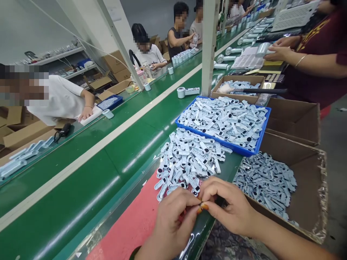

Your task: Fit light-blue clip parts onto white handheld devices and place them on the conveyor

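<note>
Pinching, with thumb and fingers of both the left hand (175,218) and the right hand (233,207), a small dark item (201,204), mostly hidden between the meeting fingertips; too covered to identify. Set just above the near edge of the green tabletop (197,233), beside a loose pile of pale blue pieces (189,155).

For good handling, brace the fingertips against one another, press lightly and evenly, and turn the item so as to expose its edge. Avoid squeezing hard, given the likely risk of its slipping from so small a hold.

Note in the pile elongated, matt, probably plastic shapes with rounded ends, shallow hollows and dark patches. Compare with similar pieces heaped in the smooth blue tray (241,148), farther off, and in the brown cardboard box (309,202) at right. Observe also the flat red sheet (130,220) at near left and the glossy green belt (151,144) beyond.
</note>
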The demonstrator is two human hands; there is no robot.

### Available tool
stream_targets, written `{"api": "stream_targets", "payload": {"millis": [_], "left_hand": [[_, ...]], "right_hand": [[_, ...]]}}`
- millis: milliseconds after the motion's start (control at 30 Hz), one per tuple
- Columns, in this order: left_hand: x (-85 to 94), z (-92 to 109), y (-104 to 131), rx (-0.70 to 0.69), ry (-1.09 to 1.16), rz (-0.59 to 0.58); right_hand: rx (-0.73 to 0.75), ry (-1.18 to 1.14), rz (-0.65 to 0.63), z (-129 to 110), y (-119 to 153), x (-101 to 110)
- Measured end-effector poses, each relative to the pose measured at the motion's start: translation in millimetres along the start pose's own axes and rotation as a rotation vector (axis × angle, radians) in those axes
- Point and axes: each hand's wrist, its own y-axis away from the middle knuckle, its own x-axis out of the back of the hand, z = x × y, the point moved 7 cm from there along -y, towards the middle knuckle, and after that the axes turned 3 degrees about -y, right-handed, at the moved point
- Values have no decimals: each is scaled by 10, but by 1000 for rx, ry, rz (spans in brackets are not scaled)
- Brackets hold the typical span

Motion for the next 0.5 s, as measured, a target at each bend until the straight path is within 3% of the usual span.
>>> {"api": "stream_targets", "payload": {"millis": [267, 400, 500], "left_hand": [[43, -50, -1, 36, 99, 0], [54, -29, -21, 14, 52, -81], [-31, -29, -48, -46, 33, -226]], "right_hand": [[27, -50, 28, 0, -22, 17], [79, -63, 8, -4, 34, 37], [82, -7, 49, 83, 189, 243]]}}
